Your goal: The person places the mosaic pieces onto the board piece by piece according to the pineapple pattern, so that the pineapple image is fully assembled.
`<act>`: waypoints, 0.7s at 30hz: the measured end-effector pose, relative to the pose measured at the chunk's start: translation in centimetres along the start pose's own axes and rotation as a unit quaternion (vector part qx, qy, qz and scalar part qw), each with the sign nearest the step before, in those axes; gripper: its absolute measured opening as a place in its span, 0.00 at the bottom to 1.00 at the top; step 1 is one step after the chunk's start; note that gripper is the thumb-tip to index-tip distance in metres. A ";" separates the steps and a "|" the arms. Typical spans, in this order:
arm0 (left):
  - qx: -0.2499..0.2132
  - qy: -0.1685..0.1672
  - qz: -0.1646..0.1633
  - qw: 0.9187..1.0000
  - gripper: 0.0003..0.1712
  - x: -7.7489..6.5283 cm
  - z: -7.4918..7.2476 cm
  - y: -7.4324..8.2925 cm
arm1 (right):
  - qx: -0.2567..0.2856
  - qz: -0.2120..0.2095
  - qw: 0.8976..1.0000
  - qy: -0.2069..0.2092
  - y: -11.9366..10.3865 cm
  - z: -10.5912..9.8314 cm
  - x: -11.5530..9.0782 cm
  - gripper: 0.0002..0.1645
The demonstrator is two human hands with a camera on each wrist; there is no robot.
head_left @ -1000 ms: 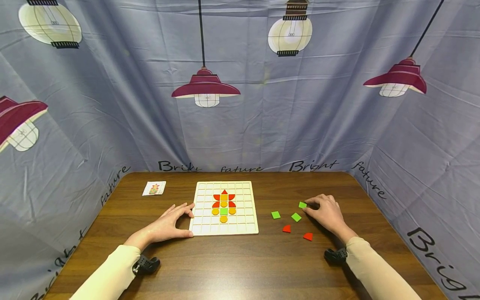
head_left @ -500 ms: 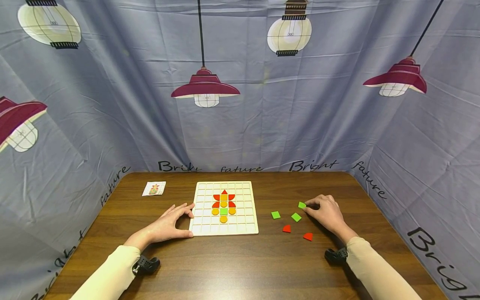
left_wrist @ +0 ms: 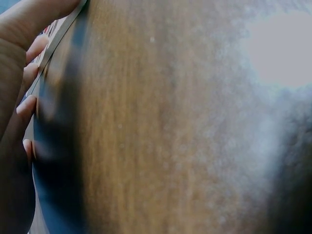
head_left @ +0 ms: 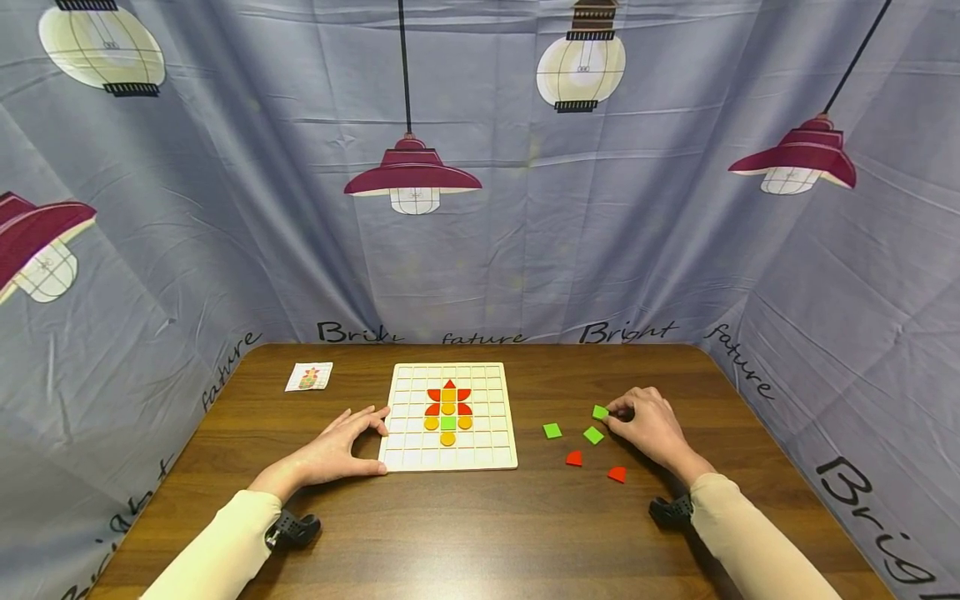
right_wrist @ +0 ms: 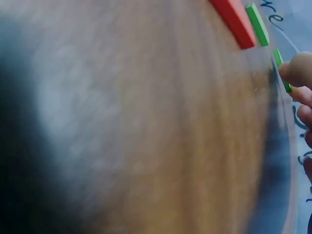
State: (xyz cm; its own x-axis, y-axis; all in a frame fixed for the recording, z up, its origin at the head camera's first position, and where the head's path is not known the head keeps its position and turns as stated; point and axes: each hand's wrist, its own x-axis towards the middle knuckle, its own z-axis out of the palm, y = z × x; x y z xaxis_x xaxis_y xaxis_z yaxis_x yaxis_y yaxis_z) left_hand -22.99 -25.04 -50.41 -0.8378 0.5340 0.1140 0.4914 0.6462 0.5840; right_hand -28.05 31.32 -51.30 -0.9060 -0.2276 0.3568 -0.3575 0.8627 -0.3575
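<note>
In the head view, a cream grid board (head_left: 491,433) lies on the table with red, orange and green pieces set on it in a figure. Along its left edge rests my left hand (head_left: 337,446), thumb at the near corner and fingers spread further up; the left wrist view shows the thumb (left_wrist: 41,14) against the board's side. My right hand (head_left: 651,425) pinches a green square tile (head_left: 600,412) by its right side, between thumb and forefinger. Beside it lie two more green square tiles, one nearer (head_left: 593,435) and one further left (head_left: 552,431).
Two red quarter-circle pieces, one left (head_left: 574,458) and one right (head_left: 617,474), lie nearer than the green tiles. At the back left is a small card (head_left: 308,377) printed with a coloured figure. A patterned curtain (head_left: 480,275) encloses the table's back and sides.
My right hand has shifted slightly left, and the pinched green tile has moved left with it. The left hand and the board stay in place.
</note>
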 end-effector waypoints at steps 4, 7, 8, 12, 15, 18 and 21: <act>-0.001 0.000 -0.002 1.000 0.28 -0.1 -0.1 0.1 | 0.010 -0.018 1.000 0.005 -0.9 -0.1 0.7 0.10; -0.002 -0.004 -0.008 1.000 0.28 0.0 -0.1 0.1 | 0.022 -0.030 0.999 -0.001 -2.4 0.0 1.3 0.11; -0.002 -0.005 -0.010 1.000 0.28 0.0 -0.1 0.1 | 0.026 -0.035 0.999 -0.002 -2.9 0.0 1.6 0.11; -0.006 -0.008 -0.011 1.000 0.28 0.1 0.0 0.0 | 0.044 -0.065 0.997 -0.001 -5.5 0.7 2.4 0.11; -0.006 -0.007 -0.011 1.000 0.28 0.1 0.0 0.0 | 0.054 -0.087 0.995 -0.003 -7.4 1.4 3.0 0.10; -0.002 -0.005 -0.010 1.000 0.28 0.1 0.0 0.0 | 0.060 -0.103 0.993 -0.014 -9.4 2.3 3.4 0.09; 0.001 -0.001 -0.003 1.000 0.28 0.1 0.0 0.0 | 0.065 -0.120 0.990 -0.024 -11.3 3.0 3.6 0.09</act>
State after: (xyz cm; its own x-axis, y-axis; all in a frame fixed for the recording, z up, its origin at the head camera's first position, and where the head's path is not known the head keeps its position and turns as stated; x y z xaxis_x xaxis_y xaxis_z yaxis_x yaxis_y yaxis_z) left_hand -23.05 -25.03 -50.45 -0.8404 0.5310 0.1086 0.4867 0.6511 0.5824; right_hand -28.00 19.35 -48.58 -0.7996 -0.4429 0.4055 -0.5876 0.7162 -0.3765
